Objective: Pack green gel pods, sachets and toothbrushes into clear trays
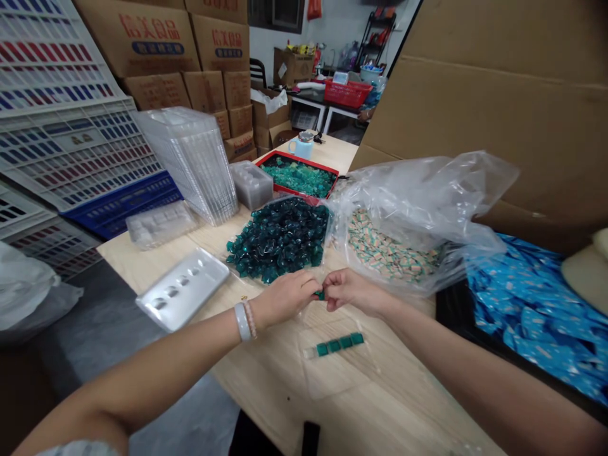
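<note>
My left hand and my right hand meet above the table, fingertips pinched together. A small green piece shows between them, mostly hidden by the fingers. Just below, a clear plastic tray lies on the wood; a row of several green squares fills its slots, and the leftmost slot looks clear. Right behind my hands is a heap of dark green, shiny pieces. Beside it, a clear plastic bag lies open over many small tan-and-green pieces.
On the left are a white tray, a tall stack of clear trays and plastic crates. A red-rimmed tray of lighter green pieces and a blue mug stand behind. Cardboard and blue printed wrapping flank the right.
</note>
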`<state>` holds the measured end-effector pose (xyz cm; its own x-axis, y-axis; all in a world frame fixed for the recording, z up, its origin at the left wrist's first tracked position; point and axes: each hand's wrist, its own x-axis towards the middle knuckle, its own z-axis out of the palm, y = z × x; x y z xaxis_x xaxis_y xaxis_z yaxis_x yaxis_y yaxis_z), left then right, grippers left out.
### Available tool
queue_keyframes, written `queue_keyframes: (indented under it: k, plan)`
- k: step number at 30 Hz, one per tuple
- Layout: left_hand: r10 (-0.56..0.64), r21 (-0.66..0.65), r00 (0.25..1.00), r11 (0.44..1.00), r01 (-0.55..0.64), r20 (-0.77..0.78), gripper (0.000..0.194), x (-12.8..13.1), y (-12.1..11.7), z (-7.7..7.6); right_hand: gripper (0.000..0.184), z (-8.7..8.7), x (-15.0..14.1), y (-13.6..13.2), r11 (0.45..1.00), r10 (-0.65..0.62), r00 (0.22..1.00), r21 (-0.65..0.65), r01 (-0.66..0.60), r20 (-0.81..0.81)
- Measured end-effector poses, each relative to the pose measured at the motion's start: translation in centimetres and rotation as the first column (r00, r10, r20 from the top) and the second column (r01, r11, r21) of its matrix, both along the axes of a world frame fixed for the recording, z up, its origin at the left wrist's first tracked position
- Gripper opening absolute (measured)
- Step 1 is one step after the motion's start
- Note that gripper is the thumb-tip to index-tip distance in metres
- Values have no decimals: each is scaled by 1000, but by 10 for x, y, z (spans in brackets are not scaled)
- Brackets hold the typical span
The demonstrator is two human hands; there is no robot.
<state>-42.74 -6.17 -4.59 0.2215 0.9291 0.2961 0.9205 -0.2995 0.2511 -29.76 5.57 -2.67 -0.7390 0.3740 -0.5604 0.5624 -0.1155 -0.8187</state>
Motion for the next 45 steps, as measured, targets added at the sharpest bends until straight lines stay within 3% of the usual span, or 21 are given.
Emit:
queue_keyframes:
  k: [5,10,13,15,17,21,23,26,28,30,33,35,37,40,43,45]
  plan:
    - [-117,37,984,992,123,-135,22,-1,-2,5,7,6,4,-3,998,-13,1000,-61,12,-17]
    - [-54,-12,997,999,53,-60,17,3,-3,13,6,15,7,-7,992,-15,999,-124,10,-42]
    - [-72,-40,995,997,69,-65,17,4,-3,18,7,20,10,-10,992,29,999,-119,-34,-43]
    - [-83,-39,992,996,79,-94,18,5,-4,19,8,24,11,-13,993,90,995,-78,-92,-30]
    - [-88,-26,988,996,86,-124,20,6,-6,19,6,28,11,-15,986,158,987,43,-158,7]
    - [-99,30,975,994,106,-197,23,9,-10,20,8,38,9,-18,908,248,959,313,-279,136]
    - [-131,55,958,987,150,-255,22,12,-11,22,10,42,8,-19,888,266,944,331,-319,195]
    - [-179,60,932,976,207,-315,19,15,-11,26,9,45,9,-20,926,262,950,232,-298,170]
    - [-156,54,938,982,181,-309,18,18,-11,28,9,42,11,-22,935,226,966,249,-252,128]
    - [-120,33,950,990,135,-287,18,20,-12,28,10,35,12,-25,885,184,975,411,-219,123]
    - [-114,-31,958,993,110,-264,17,24,-17,26,11,21,13,-30,734,147,978,647,-208,147]
    - [-118,-63,957,992,106,-264,15,25,-23,24,12,13,14,-33,713,111,981,675,-191,160]
    - [-111,-65,959,993,97,-261,13,26,-30,22,12,10,15,-35,797,40,983,588,-139,178]
    - [-130,-7,967,991,131,-218,14,28,-39,20,11,13,20,-36,970,-34,975,240,-20,219]
    - [-238,77,962,965,250,-135,18,31,-43,19,7,20,25,-35,996,-8,978,-87,27,208]
    - [-283,104,956,952,289,-72,20,35,-44,19,6,24,28,-34,980,6,983,-195,30,183]
